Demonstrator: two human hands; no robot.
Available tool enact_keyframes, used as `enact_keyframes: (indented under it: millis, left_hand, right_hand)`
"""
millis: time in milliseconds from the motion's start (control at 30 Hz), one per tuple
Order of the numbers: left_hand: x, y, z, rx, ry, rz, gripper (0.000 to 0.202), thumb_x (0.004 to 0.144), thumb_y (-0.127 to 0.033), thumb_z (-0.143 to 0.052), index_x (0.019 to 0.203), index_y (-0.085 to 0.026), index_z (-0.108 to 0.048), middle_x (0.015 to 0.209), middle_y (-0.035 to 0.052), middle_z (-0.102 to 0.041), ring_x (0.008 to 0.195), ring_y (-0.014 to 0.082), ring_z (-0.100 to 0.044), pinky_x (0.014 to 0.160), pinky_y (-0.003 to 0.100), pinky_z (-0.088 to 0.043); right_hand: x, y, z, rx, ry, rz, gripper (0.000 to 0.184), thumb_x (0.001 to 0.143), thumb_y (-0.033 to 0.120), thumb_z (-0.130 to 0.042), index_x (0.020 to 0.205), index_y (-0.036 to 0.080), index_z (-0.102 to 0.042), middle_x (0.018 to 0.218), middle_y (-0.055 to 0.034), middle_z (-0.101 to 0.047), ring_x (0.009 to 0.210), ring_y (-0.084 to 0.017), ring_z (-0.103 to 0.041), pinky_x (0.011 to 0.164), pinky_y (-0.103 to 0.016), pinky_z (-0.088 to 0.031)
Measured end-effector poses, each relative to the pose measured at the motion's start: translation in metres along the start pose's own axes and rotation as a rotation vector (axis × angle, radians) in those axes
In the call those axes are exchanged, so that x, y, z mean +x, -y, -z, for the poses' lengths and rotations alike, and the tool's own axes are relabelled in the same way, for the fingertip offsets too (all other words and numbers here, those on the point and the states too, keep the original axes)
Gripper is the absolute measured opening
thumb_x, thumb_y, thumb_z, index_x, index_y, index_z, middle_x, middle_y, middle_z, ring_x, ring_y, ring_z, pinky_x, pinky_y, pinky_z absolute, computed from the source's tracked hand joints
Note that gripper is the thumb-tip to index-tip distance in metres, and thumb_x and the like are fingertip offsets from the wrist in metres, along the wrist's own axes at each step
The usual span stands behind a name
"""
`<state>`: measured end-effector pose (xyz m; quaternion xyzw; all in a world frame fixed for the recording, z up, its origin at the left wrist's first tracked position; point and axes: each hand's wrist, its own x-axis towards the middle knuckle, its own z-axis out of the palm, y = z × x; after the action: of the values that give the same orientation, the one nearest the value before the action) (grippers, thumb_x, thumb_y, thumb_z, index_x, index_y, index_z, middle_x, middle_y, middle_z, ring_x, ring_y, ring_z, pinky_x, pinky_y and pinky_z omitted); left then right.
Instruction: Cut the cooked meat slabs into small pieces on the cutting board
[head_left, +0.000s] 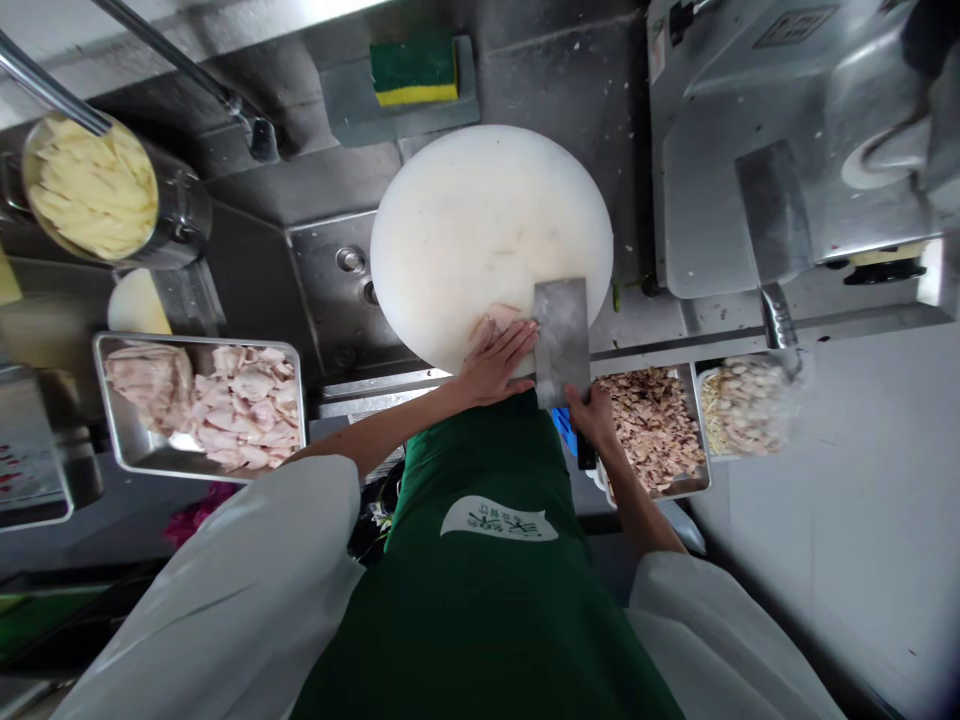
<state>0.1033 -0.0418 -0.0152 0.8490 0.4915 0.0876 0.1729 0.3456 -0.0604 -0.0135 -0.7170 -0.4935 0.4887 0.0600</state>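
Observation:
My left hand [493, 362] lies flat with outstretched fingers over a pale piece of meat [507, 314] near the front edge of the round white cutting board [480, 220]. Most of that piece is hidden under the fingers. In my right hand [592, 415] is a broad-bladed cleaver [561, 335], gripped by its dark handle. The blade lies over the board's front right edge, just right of my left fingertips. Small wet scraps and marks show on the board's surface.
Left of me, a metal tray [202, 345] holds sliced pale meat; behind it stands a pot of sliced yellowish pieces [94, 190]. On the right are a tray of chopped brownish meat [656, 425], a bag of mushrooms [750, 405] and another cleaver [776, 220]. A sponge [414, 72] lies behind the board.

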Motion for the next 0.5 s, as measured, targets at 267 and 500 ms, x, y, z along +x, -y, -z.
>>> enact_keyframes:
  millis: [267, 500]
  left_hand:
    - [0.0, 0.002, 0.001, 0.004, 0.024, -0.002, 0.082, 0.094, -0.066, -0.028, 0.156, -0.016, -0.011, 0.161, 0.0109, -0.021, 0.151, 0.0273, -0.018, 0.124, 0.054, 0.0]
    - [0.0, 0.004, 0.004, -0.006, 0.039, -0.016, 0.08, 0.095, -0.065, -0.029, 0.156, -0.016, -0.012, 0.161, 0.0119, -0.02, 0.151, 0.0288, -0.019, 0.124, 0.055, -0.001]
  right_hand:
    - [-0.004, -0.016, 0.004, -0.121, -0.03, 0.05, 0.047, 0.079, 0.065, -0.052, 0.077, 0.019, -0.059, 0.049, -0.0022, -0.056, 0.05, -0.018, -0.055, 0.046, -0.027, -0.039]
    - [0.004, -0.004, -0.004, -0.112, -0.039, 0.043, 0.047, 0.079, 0.065, -0.05, 0.072, 0.02, -0.057, 0.049, -0.0017, -0.054, 0.05, -0.018, -0.055, 0.046, -0.027, -0.039]
